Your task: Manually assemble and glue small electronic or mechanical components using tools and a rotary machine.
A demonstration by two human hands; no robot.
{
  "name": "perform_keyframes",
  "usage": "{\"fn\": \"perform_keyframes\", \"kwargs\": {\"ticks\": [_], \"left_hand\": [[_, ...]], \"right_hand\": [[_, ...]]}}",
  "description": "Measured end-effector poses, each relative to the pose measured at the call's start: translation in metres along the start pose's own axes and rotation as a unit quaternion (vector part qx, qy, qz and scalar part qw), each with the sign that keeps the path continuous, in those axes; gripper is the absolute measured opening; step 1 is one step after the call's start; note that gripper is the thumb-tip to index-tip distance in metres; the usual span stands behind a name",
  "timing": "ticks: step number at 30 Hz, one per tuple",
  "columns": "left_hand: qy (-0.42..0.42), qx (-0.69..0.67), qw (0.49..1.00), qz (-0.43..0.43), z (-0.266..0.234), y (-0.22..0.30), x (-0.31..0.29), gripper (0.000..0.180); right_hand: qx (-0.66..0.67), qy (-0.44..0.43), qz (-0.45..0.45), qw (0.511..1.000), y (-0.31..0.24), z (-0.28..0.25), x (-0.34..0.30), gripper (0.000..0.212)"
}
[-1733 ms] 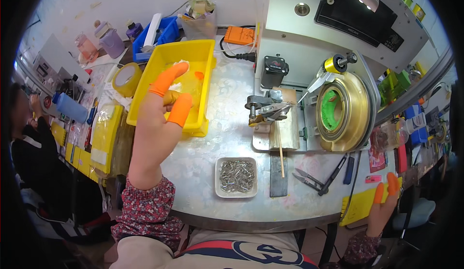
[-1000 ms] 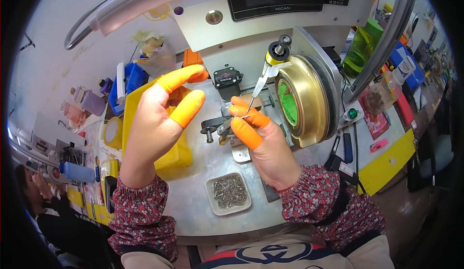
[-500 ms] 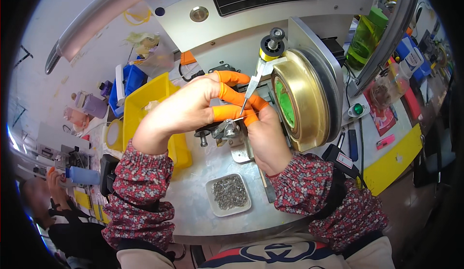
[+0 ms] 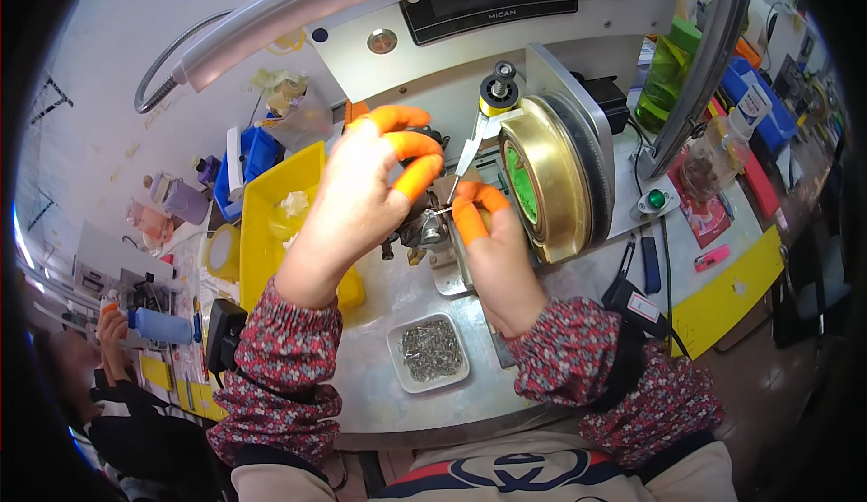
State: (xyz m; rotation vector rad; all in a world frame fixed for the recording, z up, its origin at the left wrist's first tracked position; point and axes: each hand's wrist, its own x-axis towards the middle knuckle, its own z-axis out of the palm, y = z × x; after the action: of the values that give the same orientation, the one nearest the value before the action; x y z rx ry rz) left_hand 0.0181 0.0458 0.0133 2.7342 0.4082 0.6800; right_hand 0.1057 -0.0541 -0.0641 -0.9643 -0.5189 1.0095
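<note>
Orange finger covers sit on the fingertips of both my hands. My left hand [image 4: 348, 190] is raised just left of the small metal clamp [image 4: 432, 229], its thumb and forefinger tips close together; whatever lies between them is too small to see. My right hand [image 4: 497, 258] is closed in a pinch right of the clamp, below the thin metal tip [image 4: 456, 188] of a pale arm on the machine. What its fingertips hold I cannot make out. Beside that hand stands a gold-coloured reel [image 4: 562, 177] with a green centre.
Small metal pieces [image 4: 432, 350] fill a white square dish [image 4: 414, 385] on the metal table. A yellow bin [image 4: 257, 263] is at left; a lamp [image 4: 298, 19] hangs above. A black-cabled adapter [image 4: 637, 305] and green button [image 4: 656, 199] lie right. Another person's hand [image 4: 110, 339] shows far left.
My left hand has pulled away up and left from the metal tip. My right hand stays beside the clamp. The whole view has shifted slightly.
</note>
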Motion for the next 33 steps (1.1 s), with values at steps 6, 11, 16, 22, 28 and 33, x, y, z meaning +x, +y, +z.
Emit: {"fn": "perform_keyframes", "kwargs": {"ticks": [6, 11, 16, 22, 28, 33], "left_hand": [[0.025, -0.375, 0.906, -0.196, -0.013, 0.054, -0.028, 0.004], [-0.122, -0.402, 0.889, -0.181, 0.004, 0.089, -0.078, 0.005], [-0.025, -0.115, 0.992, -0.053, 0.019, 0.091, -0.091, 0.022], [0.049, -0.078, 0.994, -0.054, 0.011, 0.087, -0.08, 0.029], [0.258, -0.051, 0.964, -0.035, -0.012, 0.035, -0.037, 0.024], [-0.031, -0.098, 0.994, -0.035, -0.026, -0.007, -0.001, 0.032]], "right_hand": [[-0.021, -0.044, -0.029, 0.998, -0.014, -0.022, -0.048, 0.027], [0.183, -0.132, 0.111, 0.968, -0.025, -0.028, -0.056, 0.035], [0.164, -0.15, 0.156, 0.962, -0.038, -0.016, -0.039, 0.031], [0.141, -0.075, 0.105, 0.982, -0.027, -0.005, -0.029, 0.009], [0.093, -0.075, 0.107, 0.987, -0.018, -0.014, -0.008, 0.009], [0.079, -0.053, 0.042, 0.995, 0.0, 0.002, 0.011, 0.012]]}}
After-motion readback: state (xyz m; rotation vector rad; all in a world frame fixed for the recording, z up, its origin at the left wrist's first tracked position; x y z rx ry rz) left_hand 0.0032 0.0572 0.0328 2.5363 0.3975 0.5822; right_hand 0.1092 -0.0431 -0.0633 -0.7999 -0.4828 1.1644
